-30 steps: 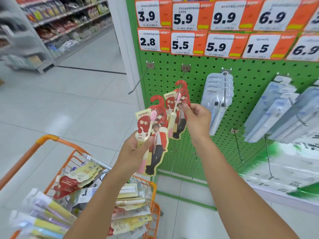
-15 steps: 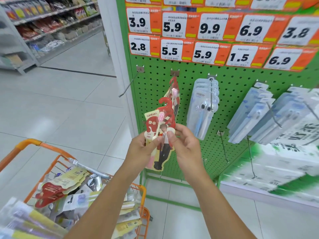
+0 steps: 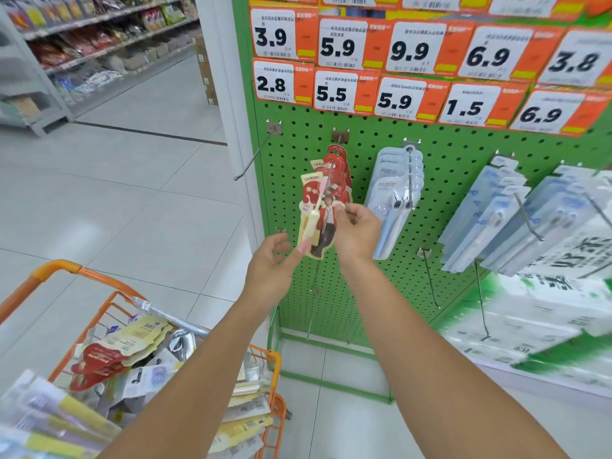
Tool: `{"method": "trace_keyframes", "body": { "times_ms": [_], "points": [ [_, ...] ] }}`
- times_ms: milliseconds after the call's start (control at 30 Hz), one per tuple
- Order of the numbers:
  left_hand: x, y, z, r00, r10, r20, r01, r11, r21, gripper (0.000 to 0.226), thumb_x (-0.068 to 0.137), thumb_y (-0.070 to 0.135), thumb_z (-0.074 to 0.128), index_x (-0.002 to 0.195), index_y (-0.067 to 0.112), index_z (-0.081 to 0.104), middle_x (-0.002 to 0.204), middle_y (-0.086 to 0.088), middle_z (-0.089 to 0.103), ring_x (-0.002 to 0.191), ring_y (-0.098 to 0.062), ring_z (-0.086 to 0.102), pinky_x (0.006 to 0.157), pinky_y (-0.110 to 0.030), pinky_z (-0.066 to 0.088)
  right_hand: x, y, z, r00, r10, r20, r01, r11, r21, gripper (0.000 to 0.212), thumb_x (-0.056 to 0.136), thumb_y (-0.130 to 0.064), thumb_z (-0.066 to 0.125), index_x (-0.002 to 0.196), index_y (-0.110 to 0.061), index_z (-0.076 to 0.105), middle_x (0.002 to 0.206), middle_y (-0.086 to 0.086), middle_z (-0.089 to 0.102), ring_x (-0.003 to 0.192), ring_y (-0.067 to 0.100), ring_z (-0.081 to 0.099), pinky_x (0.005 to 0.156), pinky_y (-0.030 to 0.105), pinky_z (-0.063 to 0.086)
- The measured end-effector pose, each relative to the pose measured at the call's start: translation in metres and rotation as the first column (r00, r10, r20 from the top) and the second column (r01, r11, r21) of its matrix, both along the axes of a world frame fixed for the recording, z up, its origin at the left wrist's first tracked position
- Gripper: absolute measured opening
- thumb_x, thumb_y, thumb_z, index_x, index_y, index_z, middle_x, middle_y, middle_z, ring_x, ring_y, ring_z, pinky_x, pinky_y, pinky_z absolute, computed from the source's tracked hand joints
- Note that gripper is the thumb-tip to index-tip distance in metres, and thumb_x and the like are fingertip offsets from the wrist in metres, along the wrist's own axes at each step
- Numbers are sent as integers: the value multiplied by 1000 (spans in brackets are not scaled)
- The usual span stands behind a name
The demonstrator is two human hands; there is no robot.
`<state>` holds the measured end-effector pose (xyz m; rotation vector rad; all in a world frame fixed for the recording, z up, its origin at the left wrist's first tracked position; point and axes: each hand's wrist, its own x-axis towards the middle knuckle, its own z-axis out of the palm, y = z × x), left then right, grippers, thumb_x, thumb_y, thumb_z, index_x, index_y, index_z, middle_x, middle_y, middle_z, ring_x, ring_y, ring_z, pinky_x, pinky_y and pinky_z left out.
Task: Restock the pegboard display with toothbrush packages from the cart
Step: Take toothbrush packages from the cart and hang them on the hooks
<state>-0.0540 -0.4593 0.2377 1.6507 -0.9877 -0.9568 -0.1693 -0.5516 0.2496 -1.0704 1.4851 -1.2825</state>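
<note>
— Where can you pass? 
— Left of your fingers (image 3: pixel 356 212) the bare hook (image 3: pixel 253 157) juts out with open air all round it. 
— And right? 
— Just right, blue packages (image 3: pixel 395 193) crowd their hook; below, short empty pegs (image 3: pixel 429 279) stick out; the cart (image 3: pixel 56 270) blocks low left.

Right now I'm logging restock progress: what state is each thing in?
red toothbrush packages: hanging on their hook
right hand: pinching the front package
left hand: open, fingertips at the package's bottom
far-left hook: bare
blue toothbrush packs: hanging
cart: holds more packages
</note>
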Motion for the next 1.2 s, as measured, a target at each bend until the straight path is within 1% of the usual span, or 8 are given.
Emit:
{"method": "trace_keyframes", "body": {
  "times_ms": [200, 300, 367, 533, 667, 767, 900, 1200],
  "points": [
    [9, 1, -11, 998, 30, -53, -31, 999, -12, 33, 96, 35, 64, 127, 22, 60, 113, 17, 61, 105, -5, 62, 72, -17, 47, 22, -15, -6, 966, -139, 220, 79, 962, 261, 44, 94, -55, 62, 102, -12, 65, 90, 0, 70, 74, 18, 61, 69, 36, 51],
    [17, 10, -26, 998, 21, -62, -20, 1000, 14, 29, 96, 34, 65, 122, 22, 62, 117, 11, 63, 107, -8, 62, 79, -22, 51, 25, -7, -14, 941, -128, 314, 5, 931, 365, 53, 94, -60, 58, 122, -15, 62, 113, 2, 69, 101, 23, 64, 92, 43, 52],
    [27, 20, -39, 998, 21, -65, -18, 999, 45, 24, 95, 34, 65, 116, 23, 65, 115, 9, 64, 108, -10, 63, 87, -28, 54, 27, 6, -23, 940, -79, 332, -54, 926, 374, 42, 97, -54, 57, 116, -17, 64, 127, 12, 67, 119, 35, 63, 104, 50, 51],
    [68, 77, -85, 999, 28, -36, -22, 987, 159, 2, 93, 28, 69, 95, 29, 70, 95, 4, 70, 93, -25, 70, 86, -41, 58, 13, 98, -70, 937, 338, 86, -346, 870, 352, 9, 98, -25, 64, 98, -17, 67, 108, 8, 72, 99, 22, 70, 87, 33, 59],
    [106, 149, -126, 985, 145, 92, -161, 967, 195, 3, 93, 24, 69, 96, 23, 69, 88, 4, 70, 81, -15, 68, 74, -31, 55, 17, 181, -144, 453, 835, -312, -697, 550, 460, 48, 82, -29, 83, 125, -18, 64, 117, -4, 65, 104, 14, 62, 87, 29, 50],
    [128, 193, -148, 961, 137, 239, -196, 950, 243, 11, 94, 26, 68, 102, 19, 68, 89, 5, 68, 77, -7, 66, 65, -20, 51, 41, 212, -176, 116, 855, -505, -781, 392, 485, 88, 76, -48, 82, 150, -25, 40, 152, -3, 40, 139, 17, 36, 111, 34, 37],
    [137, 241, -173, 888, 185, 421, -282, 942, 180, 18, 94, 24, 67, 109, 14, 67, 100, 2, 67, 87, -10, 61, 76, -27, 50, 81, 230, -201, -280, 694, -663, -783, 234, 576, 96, 75, -59, 76, 152, -23, 31, 152, 2, 37, 138, 28, 38, 108, 42, 40],
    [132, 291, -195, 953, 210, 217, -276, 898, 342, 53, 93, 12, 64, 143, 24, 51, 134, 5, 58, 115, -14, 57, 99, -37, 51, 117, 233, -227, -265, 528, -807, -776, 380, 503, 31, 96, -13, 59, 127, -20, 56, 119, 1, 61, 102, 28, 59, 61, 34, 41]
  ]
}}
